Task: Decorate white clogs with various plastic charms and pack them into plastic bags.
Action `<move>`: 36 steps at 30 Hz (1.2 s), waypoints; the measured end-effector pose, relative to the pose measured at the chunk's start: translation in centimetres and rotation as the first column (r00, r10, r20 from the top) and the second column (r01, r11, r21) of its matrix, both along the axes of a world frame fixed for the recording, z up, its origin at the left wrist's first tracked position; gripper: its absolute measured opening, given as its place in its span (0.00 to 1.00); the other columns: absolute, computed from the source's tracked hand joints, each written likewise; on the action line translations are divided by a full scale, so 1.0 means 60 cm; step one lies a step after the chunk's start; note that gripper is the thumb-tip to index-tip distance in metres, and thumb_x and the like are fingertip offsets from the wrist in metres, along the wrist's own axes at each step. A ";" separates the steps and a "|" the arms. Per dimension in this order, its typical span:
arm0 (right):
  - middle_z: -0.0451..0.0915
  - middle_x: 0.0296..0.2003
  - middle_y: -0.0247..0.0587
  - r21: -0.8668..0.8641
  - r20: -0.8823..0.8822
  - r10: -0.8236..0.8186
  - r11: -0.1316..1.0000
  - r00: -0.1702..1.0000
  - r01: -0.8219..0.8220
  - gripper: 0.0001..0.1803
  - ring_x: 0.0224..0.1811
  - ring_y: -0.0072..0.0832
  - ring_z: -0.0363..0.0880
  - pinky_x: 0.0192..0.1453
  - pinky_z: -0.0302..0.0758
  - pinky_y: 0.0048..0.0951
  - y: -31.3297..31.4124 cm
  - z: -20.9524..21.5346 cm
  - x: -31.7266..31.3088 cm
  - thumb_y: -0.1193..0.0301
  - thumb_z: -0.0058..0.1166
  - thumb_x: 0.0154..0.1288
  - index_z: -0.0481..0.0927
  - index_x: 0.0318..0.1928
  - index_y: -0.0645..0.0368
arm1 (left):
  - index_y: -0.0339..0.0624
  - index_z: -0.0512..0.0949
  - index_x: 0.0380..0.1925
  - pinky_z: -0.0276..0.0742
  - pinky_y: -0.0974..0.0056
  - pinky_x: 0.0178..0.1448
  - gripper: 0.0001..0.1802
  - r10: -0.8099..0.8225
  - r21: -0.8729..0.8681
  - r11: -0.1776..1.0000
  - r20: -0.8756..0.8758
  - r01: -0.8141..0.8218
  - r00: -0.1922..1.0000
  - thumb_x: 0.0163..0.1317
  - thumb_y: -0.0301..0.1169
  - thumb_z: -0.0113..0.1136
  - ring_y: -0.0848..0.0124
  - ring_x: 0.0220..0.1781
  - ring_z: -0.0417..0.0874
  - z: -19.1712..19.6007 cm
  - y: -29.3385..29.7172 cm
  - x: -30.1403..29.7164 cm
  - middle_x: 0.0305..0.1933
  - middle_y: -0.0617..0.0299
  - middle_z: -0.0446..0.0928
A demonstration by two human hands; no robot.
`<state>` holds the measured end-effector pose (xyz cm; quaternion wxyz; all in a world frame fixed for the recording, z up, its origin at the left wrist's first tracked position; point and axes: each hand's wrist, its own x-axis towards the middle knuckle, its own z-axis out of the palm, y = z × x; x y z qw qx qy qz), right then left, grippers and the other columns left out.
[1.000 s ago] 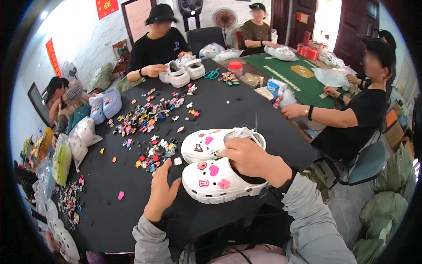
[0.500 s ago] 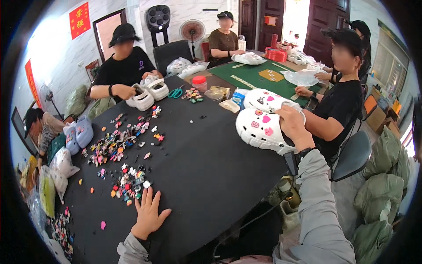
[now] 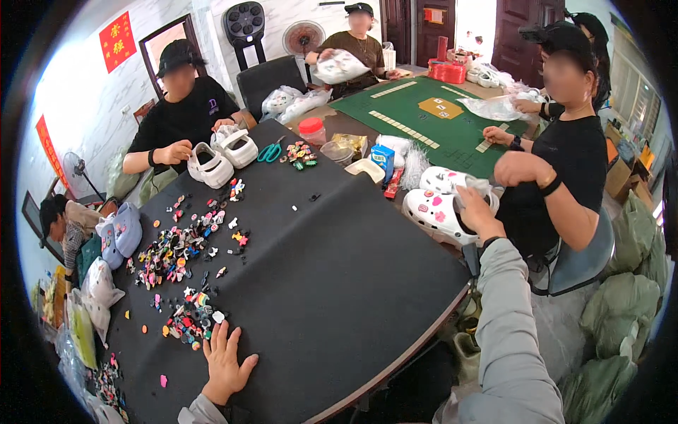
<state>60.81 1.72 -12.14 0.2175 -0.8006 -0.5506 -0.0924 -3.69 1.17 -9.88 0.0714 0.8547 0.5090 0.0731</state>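
Note:
My left hand (image 3: 227,367) lies flat with spread fingers on the black tabletop (image 3: 339,283). Its fingertips reach the edge of a small pile of colourful shoe charms (image 3: 192,319), beside a white charm. At the table's right side, my right hand (image 3: 477,215) grips a white clog (image 3: 432,213) by its opening. Pink and other charms dot the clog's upper. A second white clog (image 3: 446,178) with charms sits right behind it; whether my fingers also hold that one is hidden.
A larger charm heap (image 3: 173,251) spreads at left. Across the table a person handles plain white clogs (image 3: 210,166) near teal scissors (image 3: 270,152) and a red-lidded jar (image 3: 311,131). A co-worker's hand (image 3: 524,173) hovers close to my right hand. A green mat (image 3: 395,106) covers the far table.
My right hand and the charmed clogs have moved a little away and to the right. The right co-worker's near hand has come up beside them. The far person has lifted a white bag.

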 end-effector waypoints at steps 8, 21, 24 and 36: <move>0.73 0.55 0.64 0.558 -0.114 0.334 0.801 0.936 -0.218 0.23 0.59 0.56 0.71 0.64 0.66 0.48 -0.198 0.116 -0.248 0.77 0.58 0.54 0.75 0.52 0.70 | 0.38 0.66 0.63 0.43 0.33 0.70 0.40 -0.018 -0.032 0.999 -0.008 0.018 1.000 0.56 0.53 0.59 0.43 0.75 0.52 -0.005 0.016 0.008 0.73 0.42 0.55; 0.63 0.67 0.53 -0.083 -0.019 0.454 0.887 0.891 -0.454 0.32 0.72 0.49 0.57 0.70 0.55 0.61 -0.168 0.011 -0.373 0.49 0.51 0.65 0.72 0.62 0.57 | 0.40 0.66 0.63 0.44 0.31 0.70 0.38 0.017 0.008 1.000 0.010 -0.017 1.000 0.57 0.49 0.59 0.43 0.75 0.52 -0.007 0.002 -0.003 0.73 0.42 0.55; 0.65 0.66 0.57 -0.073 -0.008 0.465 0.883 0.885 -0.465 0.32 0.72 0.51 0.57 0.69 0.56 0.62 -0.169 0.015 -0.371 0.49 0.50 0.66 0.73 0.61 0.59 | 0.42 0.66 0.64 0.43 0.32 0.72 0.38 -0.002 0.026 1.000 -0.006 0.002 1.000 0.57 0.50 0.59 0.45 0.76 0.52 -0.017 0.011 -0.008 0.74 0.44 0.54; 0.65 0.66 0.54 -0.086 0.016 0.478 0.876 0.878 -0.475 0.32 0.72 0.49 0.57 0.70 0.54 0.60 -0.173 0.011 -0.367 0.49 0.50 0.65 0.73 0.62 0.57 | 0.47 0.65 0.67 0.40 0.31 0.73 0.41 0.050 -0.090 0.995 0.018 -0.048 0.999 0.59 0.58 0.57 0.50 0.79 0.47 -0.009 0.009 -0.009 0.77 0.46 0.51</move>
